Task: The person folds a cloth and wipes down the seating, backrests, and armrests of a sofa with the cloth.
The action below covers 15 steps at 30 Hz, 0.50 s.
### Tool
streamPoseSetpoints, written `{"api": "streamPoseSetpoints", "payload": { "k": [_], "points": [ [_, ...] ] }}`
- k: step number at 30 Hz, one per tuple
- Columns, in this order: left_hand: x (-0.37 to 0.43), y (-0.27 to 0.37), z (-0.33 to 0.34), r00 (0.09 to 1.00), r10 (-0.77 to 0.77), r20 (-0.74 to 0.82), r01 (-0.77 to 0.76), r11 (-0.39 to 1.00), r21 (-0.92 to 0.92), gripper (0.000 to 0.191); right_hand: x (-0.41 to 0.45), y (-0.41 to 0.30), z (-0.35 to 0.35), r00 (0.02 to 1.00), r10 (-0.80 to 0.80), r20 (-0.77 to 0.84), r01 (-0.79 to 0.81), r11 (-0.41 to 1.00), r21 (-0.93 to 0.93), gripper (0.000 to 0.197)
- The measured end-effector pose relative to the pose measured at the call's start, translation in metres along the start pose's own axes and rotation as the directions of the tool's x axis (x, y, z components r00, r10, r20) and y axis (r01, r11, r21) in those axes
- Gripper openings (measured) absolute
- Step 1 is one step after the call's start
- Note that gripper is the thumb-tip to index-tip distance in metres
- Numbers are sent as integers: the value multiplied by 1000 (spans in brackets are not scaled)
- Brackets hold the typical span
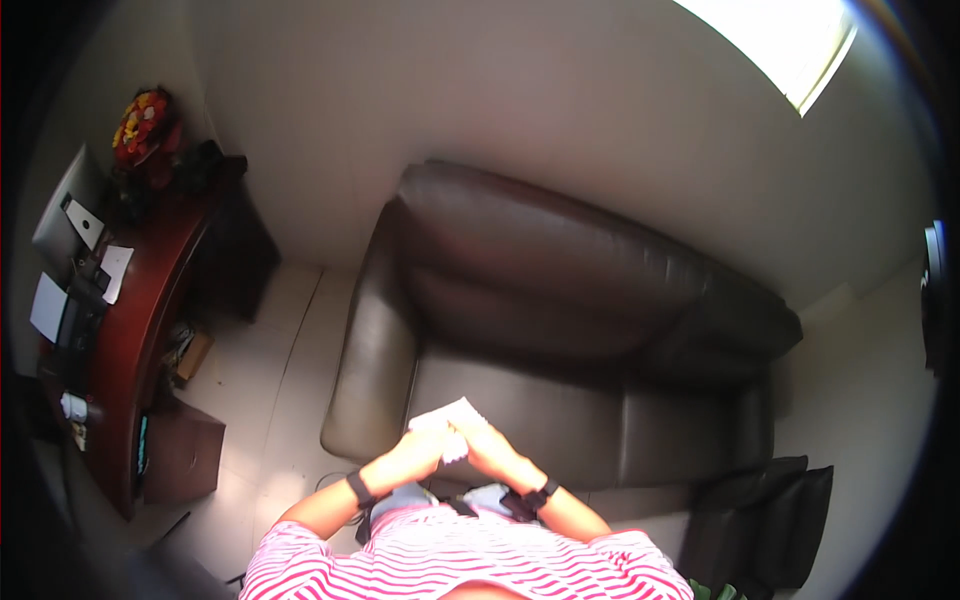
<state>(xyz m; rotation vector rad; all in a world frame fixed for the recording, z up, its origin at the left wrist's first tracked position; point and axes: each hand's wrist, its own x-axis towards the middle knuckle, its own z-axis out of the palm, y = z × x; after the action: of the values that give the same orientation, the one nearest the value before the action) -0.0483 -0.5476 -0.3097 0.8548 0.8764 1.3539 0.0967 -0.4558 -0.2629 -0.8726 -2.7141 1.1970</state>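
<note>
Both my hands meet in front of my waist, over the front edge of a dark leather sofa [517, 397]. Between them is a white, crumpled cloth or tissue [463, 411], overexposed in bright light, so its kind is unclear. My left hand [487, 444] grips it from the right side, and my right hand [426, 444] grips it from the left. A part of the white piece hangs down between the hands. The fingers are washed out by the light. Each wrist wears a black band.
A curved wooden desk [150, 315] at left bears a monitor [71, 210], papers [118, 271] and a flower bouquet [142, 127]. A cardboard box [195, 355] lies near its base. Black cushioned seating [780, 517] stands at lower right, beside green leaves [724, 592]. A bright window [787, 45] is at upper right.
</note>
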Motion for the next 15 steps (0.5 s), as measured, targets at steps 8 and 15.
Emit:
{"api": "streamPoseSetpoints", "payload": {
  "k": [8, 15],
  "points": [
    [67, 25, -37, 897, 441, 10, -365, 730, 578, 19, 75, 21, -33, 974, -113, -199, 47, 950, -308, 27],
    [247, 164, -38, 589, 734, 338, -403, -96, 910, 32, 181, -5, -169, 546, -243, -802, 84, 968, -236, 26]
  ]
}}
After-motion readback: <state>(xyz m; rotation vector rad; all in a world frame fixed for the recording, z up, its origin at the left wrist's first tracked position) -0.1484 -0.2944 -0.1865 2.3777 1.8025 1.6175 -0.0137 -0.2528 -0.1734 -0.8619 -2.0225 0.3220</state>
